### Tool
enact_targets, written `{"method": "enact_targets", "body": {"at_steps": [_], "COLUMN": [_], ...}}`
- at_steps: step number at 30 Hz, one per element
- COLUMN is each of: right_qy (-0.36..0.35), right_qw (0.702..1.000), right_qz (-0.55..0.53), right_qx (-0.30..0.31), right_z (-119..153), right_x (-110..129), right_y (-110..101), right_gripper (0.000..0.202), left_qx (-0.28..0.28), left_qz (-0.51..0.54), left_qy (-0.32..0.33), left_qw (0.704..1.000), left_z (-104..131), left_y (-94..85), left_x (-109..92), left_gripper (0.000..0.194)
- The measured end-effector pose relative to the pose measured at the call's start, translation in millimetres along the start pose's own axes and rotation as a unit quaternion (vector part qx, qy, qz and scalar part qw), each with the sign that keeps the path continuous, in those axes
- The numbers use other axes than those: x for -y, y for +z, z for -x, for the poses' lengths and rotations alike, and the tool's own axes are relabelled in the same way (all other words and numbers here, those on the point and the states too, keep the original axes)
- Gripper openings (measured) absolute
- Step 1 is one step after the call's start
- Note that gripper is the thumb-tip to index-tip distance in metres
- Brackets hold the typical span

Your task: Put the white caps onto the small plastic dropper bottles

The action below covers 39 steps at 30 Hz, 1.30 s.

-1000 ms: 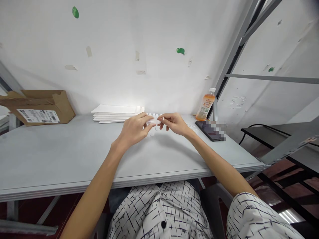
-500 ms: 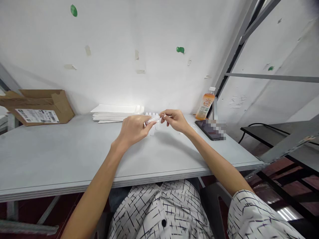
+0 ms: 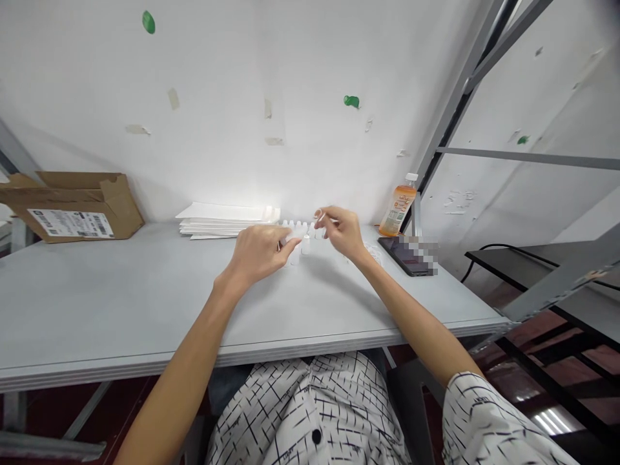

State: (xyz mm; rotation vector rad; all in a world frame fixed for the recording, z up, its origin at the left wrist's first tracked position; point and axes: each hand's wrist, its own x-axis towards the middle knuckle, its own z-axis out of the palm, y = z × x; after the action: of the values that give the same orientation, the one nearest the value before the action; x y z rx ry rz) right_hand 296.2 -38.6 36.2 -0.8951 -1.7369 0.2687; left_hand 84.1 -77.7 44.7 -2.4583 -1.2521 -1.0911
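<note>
My left hand (image 3: 261, 250) pinches a small translucent white bottle (image 3: 296, 230) between thumb and fingers, above the table. To its right, my right hand (image 3: 341, 230) is raised with its thumb and forefinger together on a tiny white piece, too small to name. Several small white bottles (image 3: 305, 245) stand upright on the table under and between my hands, partly hidden by them. Small clear or white pieces (image 3: 372, 254) lie beside my right wrist.
On the grey table (image 3: 145, 303), an open cardboard box (image 3: 82, 210) sits at the far left, a stack of white sheets (image 3: 217, 219) by the wall. At the right are an orange drink bottle (image 3: 398, 208) and a dark phone (image 3: 404, 253).
My right hand has drawn away from the bottle in my left hand, a little to the right. My left hand has barely moved, and the view has shifted slightly.
</note>
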Motion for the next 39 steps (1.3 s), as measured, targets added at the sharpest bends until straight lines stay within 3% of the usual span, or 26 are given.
{"method": "enact_targets", "body": {"at_steps": [4,7,10,14,19,23,27,39], "right_qy": [0.052,0.091,0.131,0.163,0.231,0.273,0.298,0.321], "right_qw": [0.985,0.973,0.963,0.927,0.885,0.836,0.788,0.780], "right_qz": [0.008,0.066,0.188,0.336,0.401,0.462,0.520,0.507], "right_qx": [-0.166,-0.201,-0.139,-0.034,0.043,0.114,0.139,0.176], "right_z": [-9.1,-11.1,-10.2,-9.4,-6.6,-3.2,-0.7,0.8], "right_x": [-24.5,-42.2,-52.2,-59.2,-71.2,-79.3,-82.9,-84.2], "right_y": [-36.8,-63.2,-74.7,-84.8,-97.0,-91.8,-87.2,-98.4], "right_gripper": [0.032,0.031,0.027,0.024,0.027,0.030,0.030,0.035], "left_qx": [-0.024,-0.060,-0.061,-0.033,-0.003,0.007,0.022,0.013], "left_qz": [-0.008,-0.007,-0.006,0.010,0.014,0.018,0.027,0.029], "left_qy": [-0.018,-0.054,-0.064,-0.051,-0.037,-0.036,-0.036,-0.019], "left_qw": [1.000,0.997,0.996,0.998,0.999,0.999,0.999,0.999], "left_z": [1.4,2.9,3.8,3.1,1.4,1.4,1.4,1.4], "left_y": [-8.8,-14.0,-14.5,-12.6,-12.2,-12.5,-12.7,-9.3], "left_x": [12.7,23.6,27.7,22.7,15.6,14.8,15.4,18.0], "left_gripper": [0.041,0.037,0.030,0.031,0.035,0.034,0.032,0.028]}}
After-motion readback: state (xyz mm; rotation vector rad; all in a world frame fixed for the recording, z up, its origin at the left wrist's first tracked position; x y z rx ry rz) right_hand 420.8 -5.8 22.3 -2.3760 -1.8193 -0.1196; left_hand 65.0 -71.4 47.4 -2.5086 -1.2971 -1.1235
